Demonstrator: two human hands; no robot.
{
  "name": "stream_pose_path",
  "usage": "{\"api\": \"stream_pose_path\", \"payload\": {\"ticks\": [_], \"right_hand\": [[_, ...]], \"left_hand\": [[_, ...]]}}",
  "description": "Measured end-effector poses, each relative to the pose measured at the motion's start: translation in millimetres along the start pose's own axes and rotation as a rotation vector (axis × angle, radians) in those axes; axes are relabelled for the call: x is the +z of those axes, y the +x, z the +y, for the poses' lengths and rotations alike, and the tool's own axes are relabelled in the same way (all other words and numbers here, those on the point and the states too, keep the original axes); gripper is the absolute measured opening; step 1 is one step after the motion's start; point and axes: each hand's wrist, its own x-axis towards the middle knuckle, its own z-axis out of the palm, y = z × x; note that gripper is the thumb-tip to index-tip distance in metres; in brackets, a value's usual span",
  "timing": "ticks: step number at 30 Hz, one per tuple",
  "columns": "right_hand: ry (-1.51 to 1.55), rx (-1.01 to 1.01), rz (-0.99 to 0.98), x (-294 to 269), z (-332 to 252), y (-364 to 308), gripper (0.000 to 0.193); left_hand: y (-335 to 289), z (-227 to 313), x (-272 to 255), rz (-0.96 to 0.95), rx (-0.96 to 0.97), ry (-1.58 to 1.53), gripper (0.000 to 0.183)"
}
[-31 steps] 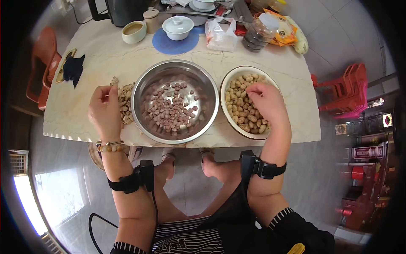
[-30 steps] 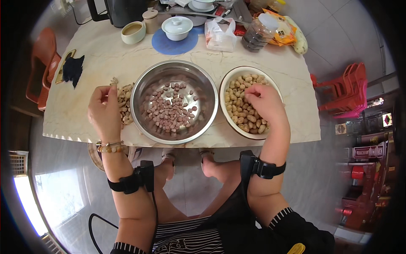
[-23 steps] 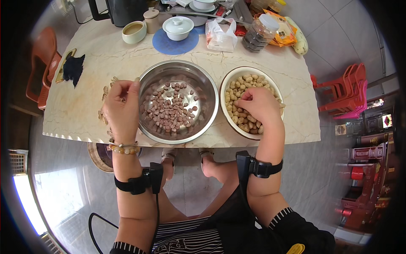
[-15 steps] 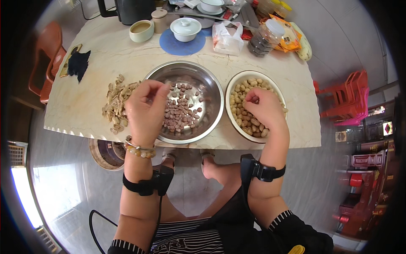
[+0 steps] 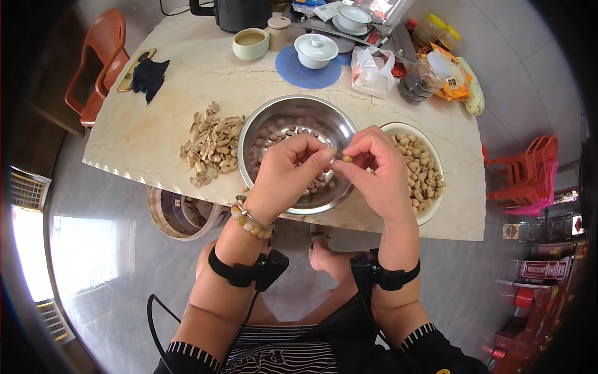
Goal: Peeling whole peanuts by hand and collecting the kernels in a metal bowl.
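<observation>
My two hands meet above the right side of a steel bowl (image 5: 299,101) with loose reddish shelled peanut kernels (image 5: 274,133) on its bottom. My right hand (image 5: 380,177) pinches a small tan unshelled peanut (image 5: 347,159) between thumb and fingers. Close beside it, my left hand (image 5: 289,171) has thumb and forefinger pressed together; whatever lies between them is hidden. Right of the steel bowl, a white bowl (image 5: 439,212) is filled with unshelled peanuts (image 5: 420,165), partly covered by my right hand. A pile of empty peanut shells (image 5: 212,143) lies left of the steel bowl.
Behind the bowls stand a lidded white bowl (image 5: 315,50) on a blue mat (image 5: 299,75), a beige cup (image 5: 250,45), a plastic bag (image 5: 372,71) and a jar (image 5: 423,78). A phone (image 5: 132,71) and black cloth (image 5: 148,78) lie far left. A bucket (image 5: 180,215) stands below the table edge.
My right hand has left the white bowl with a peanut and come left over the steel bowl. My left hand has moved right, toward it. The whole view has shifted slightly.
</observation>
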Motion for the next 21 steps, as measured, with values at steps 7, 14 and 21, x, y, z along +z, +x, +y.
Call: {"api": "stream_pose_path", "payload": {"ticks": [7, 14, 21], "right_hand": [[0.070, -0.042, 0.011, 5, 7, -1, 0.019], [-0.007, 0.042, -0.025, 10, 0, -3, 0.014], [0.053, 0.112, -0.014, 12, -7, -2, 0.016]], "left_hand": [[0, 4, -2, -0.045, -0.035, -0.157, 0.024], [-1, 9, -7, -0.139, -0.117, -0.255, 0.018], [1, 4, -11, -0.099, -0.166, -0.396, 0.010]]}}
